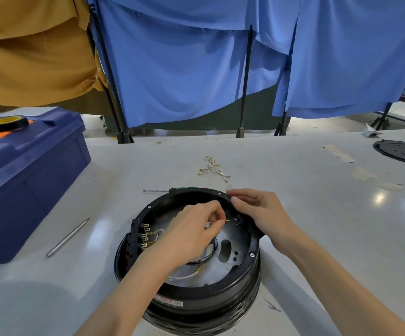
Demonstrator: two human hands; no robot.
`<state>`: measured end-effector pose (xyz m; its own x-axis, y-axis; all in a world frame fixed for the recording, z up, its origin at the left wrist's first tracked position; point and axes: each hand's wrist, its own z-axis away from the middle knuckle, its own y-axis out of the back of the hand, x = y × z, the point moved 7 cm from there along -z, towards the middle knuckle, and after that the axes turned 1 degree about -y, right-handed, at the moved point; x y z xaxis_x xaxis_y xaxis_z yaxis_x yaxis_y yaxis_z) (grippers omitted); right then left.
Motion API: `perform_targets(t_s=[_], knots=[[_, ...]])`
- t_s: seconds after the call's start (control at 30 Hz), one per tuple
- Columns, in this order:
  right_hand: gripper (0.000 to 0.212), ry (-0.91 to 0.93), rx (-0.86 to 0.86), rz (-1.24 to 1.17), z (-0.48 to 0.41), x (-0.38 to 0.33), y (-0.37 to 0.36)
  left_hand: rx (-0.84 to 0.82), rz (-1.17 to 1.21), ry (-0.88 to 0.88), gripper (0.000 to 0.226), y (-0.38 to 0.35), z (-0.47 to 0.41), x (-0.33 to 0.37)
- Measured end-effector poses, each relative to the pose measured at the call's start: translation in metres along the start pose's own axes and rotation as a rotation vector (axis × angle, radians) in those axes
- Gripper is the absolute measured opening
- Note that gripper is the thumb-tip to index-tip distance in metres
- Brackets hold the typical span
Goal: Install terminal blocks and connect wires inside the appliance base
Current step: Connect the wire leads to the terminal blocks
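Note:
A round black appliance base (242, 282) lies open side up on the white table, tilted toward me. My left hand (196, 234) is inside it, pinching a white wire with a brass terminal (228, 221) at its tip, held close to a small black terminal block (237, 221) on the right inner wall. My right hand (259, 212) grips the rim of the base just above that block. A larger black terminal block (136, 241) with brass tabs and attached wires sits on the left inner wall. A loose white wire (189, 275) and a black cable (208, 255) lie on the base floor.
A bundle of spare wires with brass terminals (212, 167) lies beyond the base. A screwdriver (165, 190) rests behind the rim, a metal rod (67, 237) at left. A blue toolbox (24, 175) with a tape roll (6, 122) stands left; a black disc (402, 152) far right.

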<state>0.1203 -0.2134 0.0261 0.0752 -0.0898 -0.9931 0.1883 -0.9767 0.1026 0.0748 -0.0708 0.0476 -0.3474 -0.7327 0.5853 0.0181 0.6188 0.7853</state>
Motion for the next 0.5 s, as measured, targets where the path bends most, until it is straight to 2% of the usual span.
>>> perform_targets(t_s=[0.5], knots=[[0.019,0.081,0.007,-0.100,0.002,0.011,-0.002,-0.033,0.064,-0.035,0.010,-0.014,-0.004,0.001]])
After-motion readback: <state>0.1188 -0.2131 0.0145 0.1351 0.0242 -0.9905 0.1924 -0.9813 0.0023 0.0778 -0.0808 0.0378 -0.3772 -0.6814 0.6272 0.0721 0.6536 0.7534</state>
